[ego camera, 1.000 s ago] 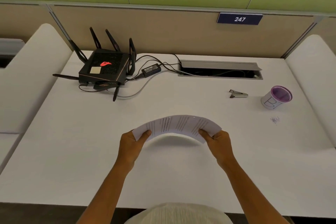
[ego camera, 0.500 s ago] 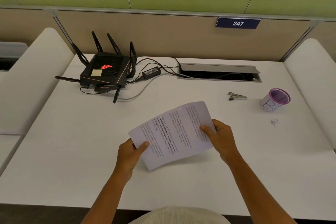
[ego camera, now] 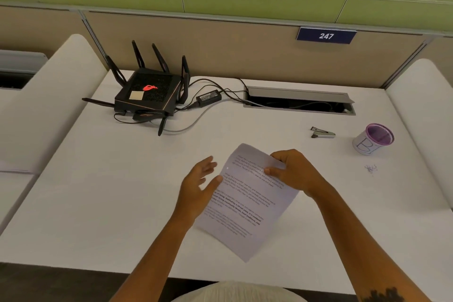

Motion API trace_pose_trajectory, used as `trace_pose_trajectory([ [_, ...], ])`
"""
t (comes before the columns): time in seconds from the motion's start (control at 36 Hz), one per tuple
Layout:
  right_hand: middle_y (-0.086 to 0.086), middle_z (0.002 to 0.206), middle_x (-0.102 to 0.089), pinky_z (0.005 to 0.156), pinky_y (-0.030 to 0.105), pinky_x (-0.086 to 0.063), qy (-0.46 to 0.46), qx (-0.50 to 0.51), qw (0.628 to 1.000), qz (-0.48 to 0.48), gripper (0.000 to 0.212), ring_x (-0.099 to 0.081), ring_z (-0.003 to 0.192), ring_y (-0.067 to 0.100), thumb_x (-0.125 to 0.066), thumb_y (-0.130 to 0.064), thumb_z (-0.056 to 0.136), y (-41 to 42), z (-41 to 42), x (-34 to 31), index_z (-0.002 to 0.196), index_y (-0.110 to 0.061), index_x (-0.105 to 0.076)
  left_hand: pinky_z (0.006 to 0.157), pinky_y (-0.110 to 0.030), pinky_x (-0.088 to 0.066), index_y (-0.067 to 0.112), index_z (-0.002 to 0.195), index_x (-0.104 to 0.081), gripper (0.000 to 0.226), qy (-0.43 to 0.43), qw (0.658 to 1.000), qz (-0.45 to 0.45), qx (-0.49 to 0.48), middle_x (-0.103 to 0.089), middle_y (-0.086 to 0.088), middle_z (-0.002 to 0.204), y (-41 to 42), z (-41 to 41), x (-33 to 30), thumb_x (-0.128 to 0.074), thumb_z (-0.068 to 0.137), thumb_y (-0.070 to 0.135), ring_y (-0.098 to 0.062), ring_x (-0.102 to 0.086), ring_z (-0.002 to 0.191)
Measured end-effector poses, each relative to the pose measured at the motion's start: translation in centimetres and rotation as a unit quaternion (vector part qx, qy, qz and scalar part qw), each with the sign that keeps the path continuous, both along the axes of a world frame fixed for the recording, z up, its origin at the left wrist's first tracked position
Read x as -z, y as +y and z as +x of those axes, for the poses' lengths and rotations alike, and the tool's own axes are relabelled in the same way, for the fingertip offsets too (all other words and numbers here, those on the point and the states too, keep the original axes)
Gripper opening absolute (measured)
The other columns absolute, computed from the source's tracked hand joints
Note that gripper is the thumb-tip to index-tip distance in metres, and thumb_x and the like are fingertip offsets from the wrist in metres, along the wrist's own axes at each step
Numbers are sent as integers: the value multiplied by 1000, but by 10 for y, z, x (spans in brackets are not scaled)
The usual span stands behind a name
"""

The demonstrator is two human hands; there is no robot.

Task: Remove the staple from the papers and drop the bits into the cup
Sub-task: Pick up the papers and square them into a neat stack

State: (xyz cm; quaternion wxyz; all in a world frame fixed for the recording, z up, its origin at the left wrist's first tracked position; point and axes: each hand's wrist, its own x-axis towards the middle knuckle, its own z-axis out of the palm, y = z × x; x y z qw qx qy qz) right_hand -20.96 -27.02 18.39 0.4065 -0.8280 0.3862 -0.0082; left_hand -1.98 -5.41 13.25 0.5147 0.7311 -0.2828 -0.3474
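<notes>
The stapled papers (ego camera: 247,200) hang just above the desk (ego camera: 98,203), long axis running from the far-left top corner down toward the person, and the task looks barely begun. The right hand (ego camera: 291,171) pinches their top edge; the left hand (ego camera: 198,184) is spread wide, thumb touching the left margin. The staple remover (ego camera: 322,132) lies untouched beside the purple-rimmed cup (ego camera: 373,138) (the staple itself is too small to make out).

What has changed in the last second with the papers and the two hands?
The papers turned from lying crosswise to lengthwise. The left hand let go and opened; the right hand keeps its hold at the top edge. The staple remover and cup stayed put.
</notes>
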Motion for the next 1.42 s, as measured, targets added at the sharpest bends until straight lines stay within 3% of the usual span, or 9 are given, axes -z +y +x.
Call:
trace_pose_trajectory([
  [0.14, -7, 92, -74, 74, 29, -60, 19, -57, 998, -17, 4, -72, 81, 13, -75, -28, 94, 2, 4, -4, 91, -28, -74, 94, -38, -66, 34, 146, -59, 45, 69, 997, -13, 33, -74, 10, 132, -15, -14, -16, -69, 102, 35, -14, -76, 112],
  [0.33, -1, 91, -76, 79, 40, -61, 48, -101, 993, -34, 9, -72, 82, 17, -76, -26, 94, 4, 2, -6, 96, -17, -78, 86, -45, -67, 25, 121, -75, 22, 119, 993, -18, -3, -83, 1, 107, -21, -30, -16, -65, 105, 36, -25, -80, 95],
  [0.72, 1, 98, -76, 81, 39, -60, 76, -120, 989, -40, 13, -71, 88, 18, -77, -25, 93, 1, -7, -4, 101, -15, -78, 81, -39, -67, 21, 112, -79, 21, 186, 981, -4, -51, -84, -3, 103, -22, -50, -7, -66, 104, 35, -31, -80, 95],
  [0.83, 0, 97, -75, 80, 39, -59, 73, -119, 989, -39, 13, -70, 87, 17, -78, -26, 91, -3, -9, -1, 100, -16, -77, 87, -48, -66, 20, 112, -79, 21, 186, 981, -1, -55, -84, -3, 104, -25, -53, -4, -66, 104, 35, -32, -80, 96],
  [1.08, -10, 99, -71, 76, 26, -55, 37, -105, 993, -41, 18, -65, 87, 6, -78, -32, 91, -18, -12, 13, 107, -23, -75, 77, -37, -68, 21, 108, -78, 20, 166, 981, 6, -104, -84, 2, 98, -36, -61, 0, -65, 105, 35, -26, -80, 90],
  [1.25, -9, 102, -73, 77, 26, -54, 14, -52, 998, -23, 17, -67, 90, 10, -72, -36, 96, -32, -15, 29, 106, -23, -74, 67, -29, -64, 22, 105, -79, 19, 154, 979, 9, -130, -83, 2, 92, -43, -59, 4, -64, 106, 33, -20, -78, 81],
  [1.42, -13, 103, -75, 81, 20, -53, -8, 46, 999, 17, 26, -68, 97, 4, -73, -48, 93, -54, -23, 51, 104, -25, -76, 81, -49, -67, 24, 103, -79, 17, 154, 978, 15, -140, -83, -2, 95, -48, -52, 18, -65, 106, 32, -33, -79, 90],
])
